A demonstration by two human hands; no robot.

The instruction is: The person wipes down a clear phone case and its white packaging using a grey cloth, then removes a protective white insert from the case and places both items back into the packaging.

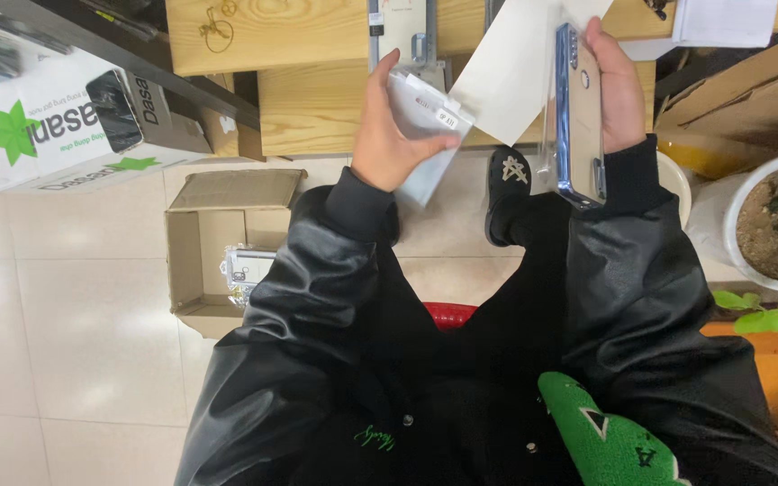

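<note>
Black sleeves; left hand [389, 135] fingers pinch light, slippery clear packet [425, 121]; right hand [614, 90] fingers clasp rigid phone case [576, 117] edgewise.

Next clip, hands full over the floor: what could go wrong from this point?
1. The right hand pinches both a phone and a white paper sheet; either might slip and fall to the tiled floor.
2. The left hand grips a clear plastic package only by its edge, so it may twist loose.
3. With both hands occupied, neither is free to catch anything, and the open cardboard box sits off to the side, not beneath them.
</note>
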